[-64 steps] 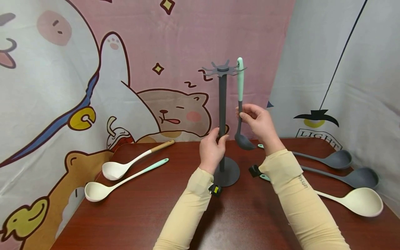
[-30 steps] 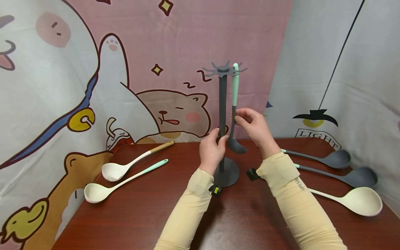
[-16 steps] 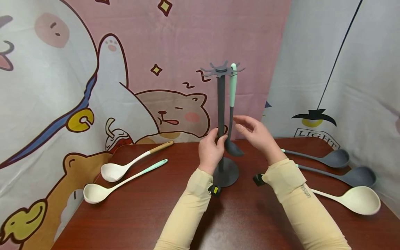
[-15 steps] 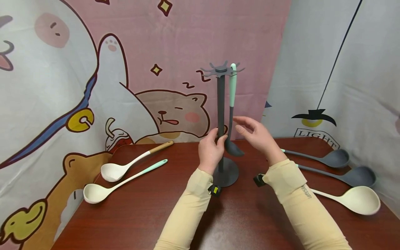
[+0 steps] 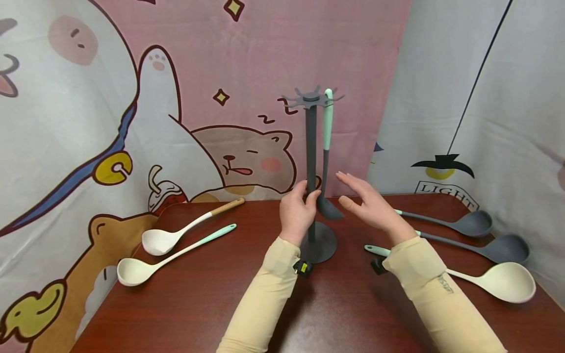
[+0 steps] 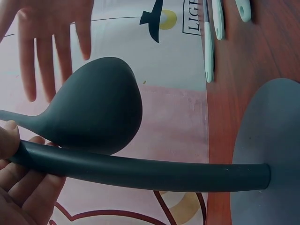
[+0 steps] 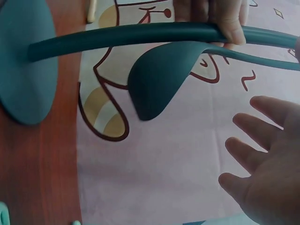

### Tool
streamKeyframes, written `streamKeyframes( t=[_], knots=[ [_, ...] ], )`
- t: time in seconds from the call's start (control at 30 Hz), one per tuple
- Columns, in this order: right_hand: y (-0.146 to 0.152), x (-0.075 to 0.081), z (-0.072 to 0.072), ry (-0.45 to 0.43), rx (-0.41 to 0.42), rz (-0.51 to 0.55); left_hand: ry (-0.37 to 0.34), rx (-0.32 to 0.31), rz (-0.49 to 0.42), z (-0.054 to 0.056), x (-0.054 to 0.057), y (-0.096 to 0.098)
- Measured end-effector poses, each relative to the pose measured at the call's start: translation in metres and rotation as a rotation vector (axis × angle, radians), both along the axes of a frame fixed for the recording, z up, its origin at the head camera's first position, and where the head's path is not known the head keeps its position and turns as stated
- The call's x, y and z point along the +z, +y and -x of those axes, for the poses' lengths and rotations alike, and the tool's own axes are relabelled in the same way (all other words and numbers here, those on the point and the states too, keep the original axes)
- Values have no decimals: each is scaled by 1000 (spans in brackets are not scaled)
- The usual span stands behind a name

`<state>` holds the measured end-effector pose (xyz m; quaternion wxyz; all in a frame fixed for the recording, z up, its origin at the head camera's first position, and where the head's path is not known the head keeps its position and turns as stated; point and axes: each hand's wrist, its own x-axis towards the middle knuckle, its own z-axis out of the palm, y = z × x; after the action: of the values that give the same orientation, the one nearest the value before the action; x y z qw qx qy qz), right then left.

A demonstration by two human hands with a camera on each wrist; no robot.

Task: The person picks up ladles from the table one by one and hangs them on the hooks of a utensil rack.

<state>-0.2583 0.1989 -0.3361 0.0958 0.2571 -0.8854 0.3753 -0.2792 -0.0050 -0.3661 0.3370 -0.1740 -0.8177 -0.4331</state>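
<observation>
A dark grey utensil stand [image 5: 311, 142] rises from a round base, with a ring of hooks on top. My left hand [image 5: 298, 212] grips its post low down, thumb and fingers around it. From a hook on the right side hangs a ladle [image 5: 327, 122] with a mint handle and a grey bowl [image 6: 101, 105], close beside the post. My right hand [image 5: 371, 203] is just right of the ladle, fingers spread and straight, apart from it. In the right wrist view the right hand [image 7: 267, 159] shows nothing in its fingers.
On the table's left lie a white ladle with wooden handle [image 5: 161, 242] and a cream ladle with mint handle [image 5: 137, 271]. At right lie two grey ladles, one farther back [image 5: 474, 223] and one nearer [image 5: 507, 247], plus a cream ladle [image 5: 509, 282]. A printed cloth [image 5: 353, 49] hangs behind.
The right hand brought the ladle in toward the post onto a hook, let go of it, and has drawn back right with fingers spreading. The left hand has kept its grip on the post.
</observation>
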Motion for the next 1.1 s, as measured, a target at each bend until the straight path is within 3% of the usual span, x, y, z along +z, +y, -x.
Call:
streamKeyframes(
  t=[0.37,0.67,1.1],
  knots=[
    [14,-20,-9,-47,28,-144,17,-1,-3,1,-1,0],
    [27,-33,-19,-97,-9,-223,7,-12,-13,0,-2,-1],
    [45,-45,-29,-68,-33,-345,-2,-11,-15,-1,-1,-1]
  ],
)
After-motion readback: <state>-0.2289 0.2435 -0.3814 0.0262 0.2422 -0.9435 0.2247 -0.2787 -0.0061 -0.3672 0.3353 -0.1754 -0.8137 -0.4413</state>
